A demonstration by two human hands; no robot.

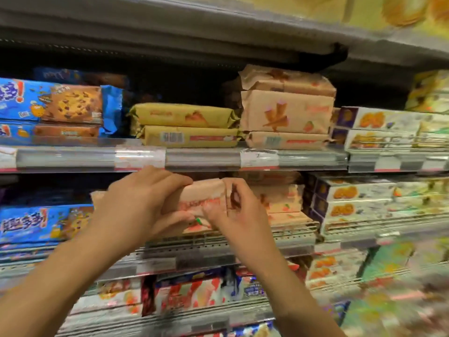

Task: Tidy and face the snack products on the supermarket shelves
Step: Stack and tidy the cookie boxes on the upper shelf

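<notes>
Supermarket shelves fill the view, tier upon tier, each front rail [206, 158] carrying price labels. At the second tier both hands hold one pink snack pack [204, 203] at the shelf's front edge: the left hand [143, 198] wraps its left end, fingers over the top and thumb beneath, and the right hand [233, 212] pinches its right end. Just right of it sit more pink packs [281, 200]. Above, two yellow packs [187, 125] lie stacked beside three pink packs [286, 110], with blue cookie packs [60, 103] to the left and white boxes [379, 127] to the right.
</notes>
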